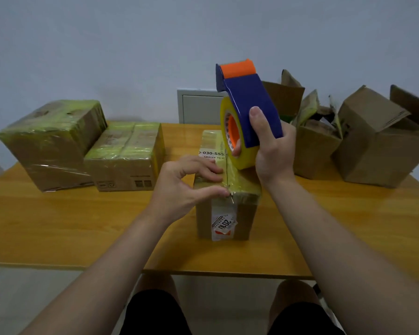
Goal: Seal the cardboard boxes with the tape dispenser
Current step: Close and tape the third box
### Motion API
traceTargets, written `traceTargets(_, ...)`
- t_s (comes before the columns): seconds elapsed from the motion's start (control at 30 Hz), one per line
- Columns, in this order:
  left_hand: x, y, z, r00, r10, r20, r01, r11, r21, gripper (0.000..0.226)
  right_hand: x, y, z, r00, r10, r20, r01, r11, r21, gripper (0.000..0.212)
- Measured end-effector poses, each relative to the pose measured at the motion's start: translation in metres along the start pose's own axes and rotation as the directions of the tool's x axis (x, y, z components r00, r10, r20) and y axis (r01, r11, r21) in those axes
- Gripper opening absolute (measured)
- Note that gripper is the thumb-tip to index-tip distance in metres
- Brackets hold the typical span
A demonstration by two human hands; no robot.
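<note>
A small cardboard box stands in the middle of the wooden table, its top covered in yellowish tape. My right hand grips a blue and orange tape dispenser with a yellow tape roll, held tilted just above the box's top. My left hand rests on the box's near top edge, thumb and fingertips pinching the tape end at the seam.
Two taped boxes sit at the table's left. Three open cardboard boxes with raised flaps stand at the right. A grey panel is on the wall behind. My knees show below the table's front edge.
</note>
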State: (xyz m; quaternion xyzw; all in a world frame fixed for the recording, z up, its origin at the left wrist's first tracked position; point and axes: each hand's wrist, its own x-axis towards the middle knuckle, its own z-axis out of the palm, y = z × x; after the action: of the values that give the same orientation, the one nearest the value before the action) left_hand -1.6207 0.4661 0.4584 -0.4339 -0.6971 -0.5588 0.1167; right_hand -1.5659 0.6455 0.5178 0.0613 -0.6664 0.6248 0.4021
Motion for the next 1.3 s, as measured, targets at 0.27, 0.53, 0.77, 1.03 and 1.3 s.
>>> traceTargets(0.27,-0.018,0.002,0.044,0.958,0.136,-0.251,-0.096,0.982,0.164,0.032,-0.011,0.002,-0.005,0.999,-0.051,0.019,0.049,0.997,0.059,0.023)
traceTargets(0.53,0.022,0.061,0.048,0.968,-0.054,-0.246,0.214,0.692,0.689,0.047,-0.011,0.004,-0.007,0.999,-0.028,-0.023,0.03,0.995,0.099,0.017)
traceTargets(0.77,0.006,0.023,0.066,0.893,0.298,-0.336,0.034,0.702,0.711,0.043,-0.011,0.007,-0.007,0.999,-0.006,-0.033,0.012,0.985,0.169,0.021)
traceTargets(1.03,-0.005,0.023,0.044,0.969,0.209,-0.128,-0.122,0.864,0.489,0.06,-0.012,0.006,-0.012,1.0,-0.017,-0.014,0.019,0.977,0.211,0.022)
traceTargets(1.3,0.035,0.058,0.041,0.952,-0.296,0.082,0.115,0.591,0.798,0.086,-0.012,0.008,-0.013,0.998,0.025,-0.053,-0.012,0.971,0.24,0.02)
